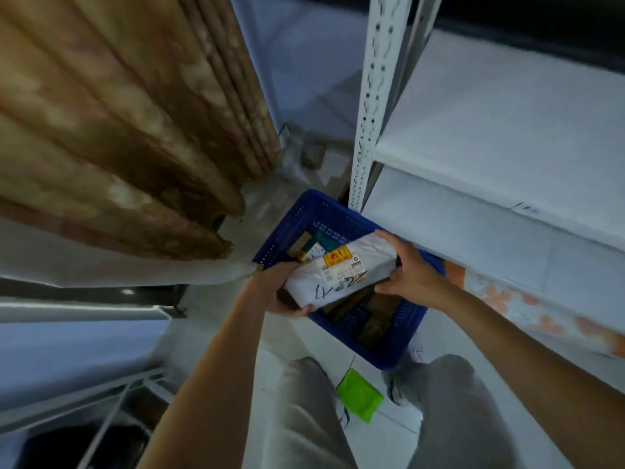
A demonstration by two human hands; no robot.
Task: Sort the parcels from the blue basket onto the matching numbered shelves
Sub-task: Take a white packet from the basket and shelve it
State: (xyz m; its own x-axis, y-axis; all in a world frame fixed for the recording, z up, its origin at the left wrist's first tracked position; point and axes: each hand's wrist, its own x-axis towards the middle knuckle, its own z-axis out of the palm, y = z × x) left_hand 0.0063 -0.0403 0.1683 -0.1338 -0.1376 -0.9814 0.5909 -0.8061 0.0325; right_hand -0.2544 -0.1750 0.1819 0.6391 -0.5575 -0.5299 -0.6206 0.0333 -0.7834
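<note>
Both hands hold one white parcel (341, 270) above the blue basket (389, 350): left hand (280, 292) cupped under its near end, right hand (411, 269) gripping the far end. It looks light, soft, slightly slippery; grasping both ends suits it.

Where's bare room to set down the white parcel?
Both white shelf boards right of the perforated upright show bare surface. The blue basket beneath the white parcel is crowded with parcels; a green packet lies between the feet.
</note>
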